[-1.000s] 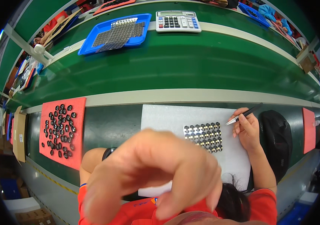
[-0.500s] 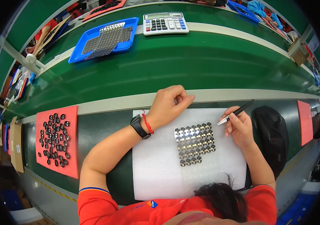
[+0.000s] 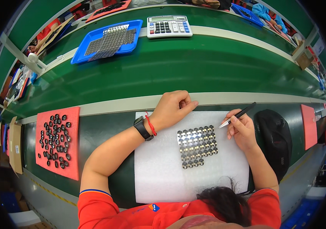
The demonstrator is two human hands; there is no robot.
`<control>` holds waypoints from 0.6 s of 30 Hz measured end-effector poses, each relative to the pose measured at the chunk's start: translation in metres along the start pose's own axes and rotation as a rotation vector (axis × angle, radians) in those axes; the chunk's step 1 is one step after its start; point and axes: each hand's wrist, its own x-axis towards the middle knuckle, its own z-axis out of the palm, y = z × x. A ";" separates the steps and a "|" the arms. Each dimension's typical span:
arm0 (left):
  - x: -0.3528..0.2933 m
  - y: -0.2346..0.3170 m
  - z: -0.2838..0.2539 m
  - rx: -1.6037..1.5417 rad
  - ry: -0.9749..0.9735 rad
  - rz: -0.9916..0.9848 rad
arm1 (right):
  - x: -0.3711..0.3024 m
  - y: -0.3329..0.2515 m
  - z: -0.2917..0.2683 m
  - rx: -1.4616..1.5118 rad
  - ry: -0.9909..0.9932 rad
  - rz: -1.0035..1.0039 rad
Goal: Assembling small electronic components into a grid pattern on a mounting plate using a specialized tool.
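Observation:
On a white foam sheet [image 3: 159, 168] lie several rows of small black parts with shiny metal strips [image 3: 198, 146]. The bottom row is shorter than the others. In my right hand [image 3: 243, 129], just right of the rows, I grip slim tweezers [image 3: 240, 114] with a black handle and a silver tip. That tip points left toward the top row and stays apart from it. My left hand [image 3: 173, 110] rests at the sheet's far edge, fingers curled and thumb stretched to the right. I see nothing in it.
Left of the sheet, a pink foam pad [image 3: 73, 141] carries many glossy black oval pieces. A black cloth-like item [image 3: 273, 141] lies beside my right forearm. Farther back are a blue tray [image 3: 79, 53] with metal sheets and a calculator [image 3: 169, 26]. Other people work beyond.

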 end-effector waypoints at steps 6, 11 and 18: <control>0.001 0.000 0.000 0.010 0.004 0.018 | 0.001 -0.001 0.000 -0.024 0.008 -0.003; 0.002 0.000 -0.001 0.001 0.023 0.068 | 0.003 -0.004 0.000 0.030 0.028 0.012; 0.000 -0.002 0.000 0.024 0.032 0.092 | 0.041 -0.056 -0.012 0.408 0.074 0.178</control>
